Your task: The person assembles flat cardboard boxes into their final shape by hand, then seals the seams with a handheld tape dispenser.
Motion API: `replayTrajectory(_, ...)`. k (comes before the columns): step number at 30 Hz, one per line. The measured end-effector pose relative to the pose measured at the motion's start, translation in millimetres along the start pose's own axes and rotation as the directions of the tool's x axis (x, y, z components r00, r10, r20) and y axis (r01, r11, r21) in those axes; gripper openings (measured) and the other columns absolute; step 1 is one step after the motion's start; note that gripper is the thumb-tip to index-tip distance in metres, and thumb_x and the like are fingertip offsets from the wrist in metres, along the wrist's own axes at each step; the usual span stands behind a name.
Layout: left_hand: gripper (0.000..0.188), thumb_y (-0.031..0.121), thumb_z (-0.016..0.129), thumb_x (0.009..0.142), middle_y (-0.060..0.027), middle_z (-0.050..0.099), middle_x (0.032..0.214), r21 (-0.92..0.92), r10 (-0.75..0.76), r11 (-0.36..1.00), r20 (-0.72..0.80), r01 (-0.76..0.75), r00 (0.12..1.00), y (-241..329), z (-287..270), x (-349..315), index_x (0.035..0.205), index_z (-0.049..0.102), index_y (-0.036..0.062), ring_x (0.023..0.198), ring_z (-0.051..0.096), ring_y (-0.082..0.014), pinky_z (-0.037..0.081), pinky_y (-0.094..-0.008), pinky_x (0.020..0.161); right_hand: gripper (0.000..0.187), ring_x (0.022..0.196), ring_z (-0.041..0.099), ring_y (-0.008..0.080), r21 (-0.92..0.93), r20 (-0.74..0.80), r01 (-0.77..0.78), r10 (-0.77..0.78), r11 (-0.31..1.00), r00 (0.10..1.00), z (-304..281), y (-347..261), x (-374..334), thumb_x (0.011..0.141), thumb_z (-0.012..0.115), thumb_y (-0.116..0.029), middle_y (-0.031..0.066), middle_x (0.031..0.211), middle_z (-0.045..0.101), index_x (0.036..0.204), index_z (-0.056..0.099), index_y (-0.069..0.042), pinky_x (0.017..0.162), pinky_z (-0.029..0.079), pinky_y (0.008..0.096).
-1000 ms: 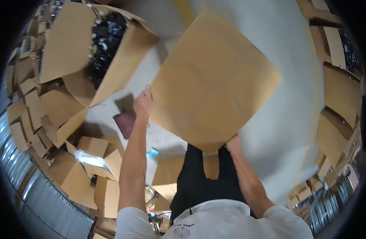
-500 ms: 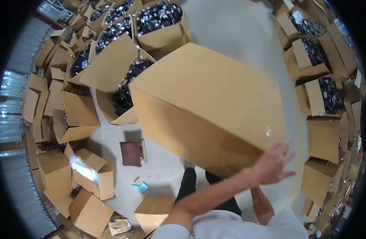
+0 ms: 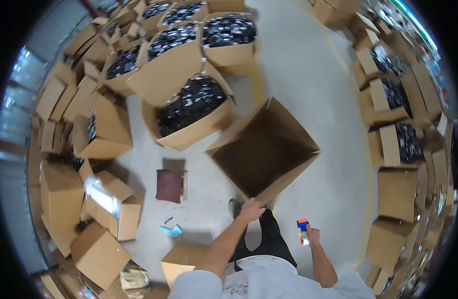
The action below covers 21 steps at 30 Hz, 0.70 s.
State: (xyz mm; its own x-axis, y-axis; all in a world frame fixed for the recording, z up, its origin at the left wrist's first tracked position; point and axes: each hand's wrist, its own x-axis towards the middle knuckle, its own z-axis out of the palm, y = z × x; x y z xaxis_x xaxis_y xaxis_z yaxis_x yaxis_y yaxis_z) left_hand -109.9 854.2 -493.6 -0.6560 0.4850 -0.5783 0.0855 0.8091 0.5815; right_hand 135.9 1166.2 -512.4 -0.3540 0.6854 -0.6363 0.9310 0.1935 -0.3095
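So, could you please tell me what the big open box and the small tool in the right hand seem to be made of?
The big open brown box looks like matte corrugated cardboard: plain tan walls, folded flaps. The left hand grips its near rim. The small orange-and-blue tool in the right hand appears to be smooth plastic, judging by its bright colours; it is too small to be sure.

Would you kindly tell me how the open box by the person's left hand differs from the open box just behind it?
The near box is empty, its bare brown inside showing; the far box is filled with dark items. The left hand rests on the near box's edge; no hand touches the far box. The right hand holds a tape dispenser. Both boxes are brown cardboard, flaps open, standing on the grey floor.
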Motion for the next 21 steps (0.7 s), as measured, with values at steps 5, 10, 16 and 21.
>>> replayTrajectory(5,0.047,0.043,0.052,0.089,-0.0249,0.064,0.113,-0.181,-0.374,0.927,-0.336,0.330,0.865,-199,-50,-105,0.105,0.067,0.0014,0.109,0.060,-0.0415,0.048,-0.0486,0.095,0.060,0.066,0.067,0.0338,0.035,0.044,0.134,-0.135,0.990,0.990,9,-46,-4,0.087,0.061,-0.050,0.0239,0.068,0.066,0.073,0.070,0.008,0.065,0.049,0.0459)
replayTrajectory(10,0.045,0.041,0.053,0.088,-0.0257,0.065,0.109,-0.460,-0.728,0.683,-0.368,0.567,0.579,-282,-77,-231,0.098,0.068,-0.0005,0.104,0.061,-0.0425,0.048,-0.0485,0.094,0.059,0.065,0.066,0.0320,-0.174,0.016,0.289,-0.291,0.941,0.957,-7,-86,-23,0.087,0.062,-0.048,0.0229,0.067,0.066,0.072,0.069,0.009,0.064,0.049,0.0451)
replayTrajectory(16,0.038,0.034,0.054,0.083,-0.0250,0.067,0.084,-0.744,-0.880,0.465,-0.333,0.480,0.338,-274,-38,-305,0.081,0.070,0.0003,0.083,0.067,-0.0412,0.053,-0.0468,0.079,0.059,0.065,0.066,0.0317,-0.302,0.094,0.594,-0.597,0.746,0.797,8,-174,-20,0.089,0.060,-0.047,0.0232,0.065,0.065,0.072,0.068,0.009,0.064,0.048,0.0458)
replayTrajectory(21,0.034,0.033,0.058,0.082,-0.0147,0.070,0.072,-0.886,-0.875,0.288,-0.090,0.363,0.475,-297,70,-315,0.082,0.073,0.0031,0.068,0.069,-0.0248,0.054,-0.0377,0.067,0.061,0.065,0.062,0.0198,-0.208,0.317,0.693,-0.623,0.690,0.715,63,-286,-50,0.093,0.054,-0.052,0.0161,0.068,0.067,0.083,0.070,0.006,0.063,0.047,0.0403)
